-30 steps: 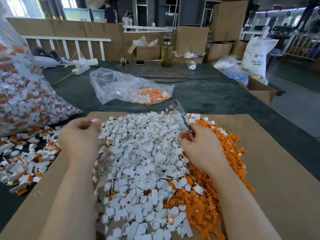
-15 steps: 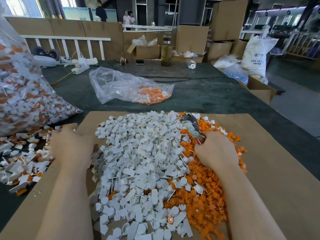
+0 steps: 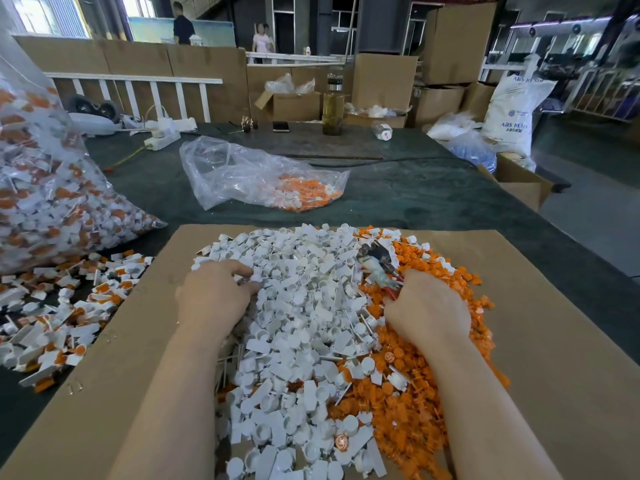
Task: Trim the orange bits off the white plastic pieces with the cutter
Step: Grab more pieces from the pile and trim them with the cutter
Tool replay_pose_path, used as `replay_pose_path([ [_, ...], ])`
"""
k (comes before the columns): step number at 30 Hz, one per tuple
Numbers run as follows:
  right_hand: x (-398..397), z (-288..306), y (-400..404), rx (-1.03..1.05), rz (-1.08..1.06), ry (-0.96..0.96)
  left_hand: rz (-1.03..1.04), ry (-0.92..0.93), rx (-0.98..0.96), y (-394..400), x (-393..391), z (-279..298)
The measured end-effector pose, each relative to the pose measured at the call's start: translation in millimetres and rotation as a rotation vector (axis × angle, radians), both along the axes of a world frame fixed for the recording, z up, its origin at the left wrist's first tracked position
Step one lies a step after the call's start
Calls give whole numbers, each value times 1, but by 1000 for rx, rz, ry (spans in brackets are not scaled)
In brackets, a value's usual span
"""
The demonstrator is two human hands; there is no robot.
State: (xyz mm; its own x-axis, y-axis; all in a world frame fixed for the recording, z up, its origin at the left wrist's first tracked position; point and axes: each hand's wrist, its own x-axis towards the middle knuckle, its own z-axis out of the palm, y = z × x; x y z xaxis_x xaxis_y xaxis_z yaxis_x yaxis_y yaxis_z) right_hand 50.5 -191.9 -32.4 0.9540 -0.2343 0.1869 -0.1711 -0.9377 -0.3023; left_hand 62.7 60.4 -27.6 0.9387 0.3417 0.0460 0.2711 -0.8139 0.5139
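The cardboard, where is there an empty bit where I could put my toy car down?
The cardboard is bare to the right of the orange bits, out to its right edge, and in a strip left of the white pieces, beside the left hand. The middle is crowded with both heaps, and the right hand holds the cutter there.

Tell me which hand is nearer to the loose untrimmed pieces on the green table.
Left. The left hand lies at the white pile's left edge, toward the untrimmed pieces; the right hand holds the cutter across the pile.
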Motion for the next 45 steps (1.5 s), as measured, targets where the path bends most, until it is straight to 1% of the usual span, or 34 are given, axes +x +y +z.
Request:
replay_pose_path([
  [3,0,0,1,-18,-5,24,28,-22,15,-1,0,0],
  [5,0,1,2,-42,-17,55,-1,-34,16,0,1,0],
  [8,-1,3,3,-42,-21,75,-43,-77,-37,-3,2,0],
  [12,-2,5,4,-49,-12,52,-71,-108,-114,-7,0,-1],
  [18,-2,6,6,-61,2,39,-49,-232,-368,-12,-1,4],
  [21,-1,5,5,-52,4,50,-53,-247,-525,-20,-3,10],
  [23,-1,6,4,-5,9,43,-79,-232,-690,-25,-5,15],
  [26,0,7,2,123,59,-1,-134,-204,-875,-34,-8,22],
  [29,0,10,3,286,117,-97,-151,-203,-1084,-47,-9,30],
  [32,-1,13,7,445,146,-197,-161,-194,-1224,-62,-12,34],
  [36,-2,15,11,634,181,-282,-188,-178,-1255,-78,-18,36],
  [41,-4,17,20,715,234,-437,-216,-179,-1289,-88,-20,35],
  [45,-8,18,26,833,276,-476,-236,-141,-1305,-92,-22,34],
])
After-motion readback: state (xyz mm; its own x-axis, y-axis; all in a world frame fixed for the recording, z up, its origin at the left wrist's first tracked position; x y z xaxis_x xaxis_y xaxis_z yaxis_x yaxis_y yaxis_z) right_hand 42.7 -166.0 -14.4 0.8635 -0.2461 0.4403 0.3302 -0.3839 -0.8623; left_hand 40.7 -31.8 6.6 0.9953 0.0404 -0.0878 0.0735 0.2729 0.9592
